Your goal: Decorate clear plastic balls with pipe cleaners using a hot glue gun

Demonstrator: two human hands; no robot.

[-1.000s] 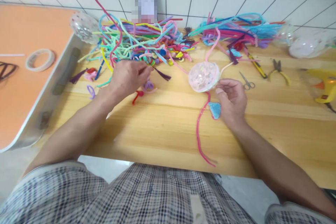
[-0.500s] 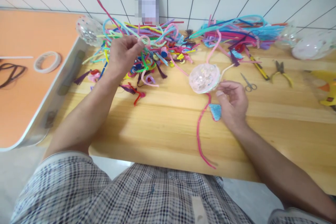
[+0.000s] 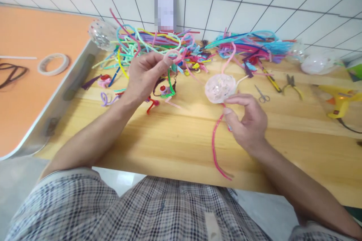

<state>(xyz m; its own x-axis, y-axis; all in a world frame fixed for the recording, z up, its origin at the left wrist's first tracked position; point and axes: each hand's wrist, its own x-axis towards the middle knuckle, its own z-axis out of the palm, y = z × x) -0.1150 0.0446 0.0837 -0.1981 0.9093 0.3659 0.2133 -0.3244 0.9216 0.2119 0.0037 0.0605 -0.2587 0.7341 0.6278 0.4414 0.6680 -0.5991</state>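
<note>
Above the heap of pipe cleaners [image 3: 147,37], my left hand [image 3: 147,73] pinches a pale pink pipe cleaner [image 3: 175,53] bent into a loop. My right hand [image 3: 249,120] is at the lower right edge of a clear ball [image 3: 219,89] with speckled filling, its thumb and forefinger apart. Pink pipe cleaners [image 3: 229,58] run out from behind the ball. Below it a magenta pipe cleaner [image 3: 214,145] curves toward the table's front edge. A small blue fuzzy piece is mostly hidden behind my right thumb.
Small scissors [image 3: 263,95], pliers [image 3: 292,88], a yellow cutter [image 3: 272,79] and a yellow glue gun [image 3: 339,99] lie at the right. More pipe cleaners [image 3: 254,41] and clear balls [image 3: 318,62] line the wall. A tape roll [image 3: 53,64] sits on the orange table. A phone [image 3: 165,9] leans upright.
My left hand has moved right and toward me, drawing the pink loop away from the heap. My right hand has shifted slightly left, over the blue piece, its thumb and forefinger spread wider.
</note>
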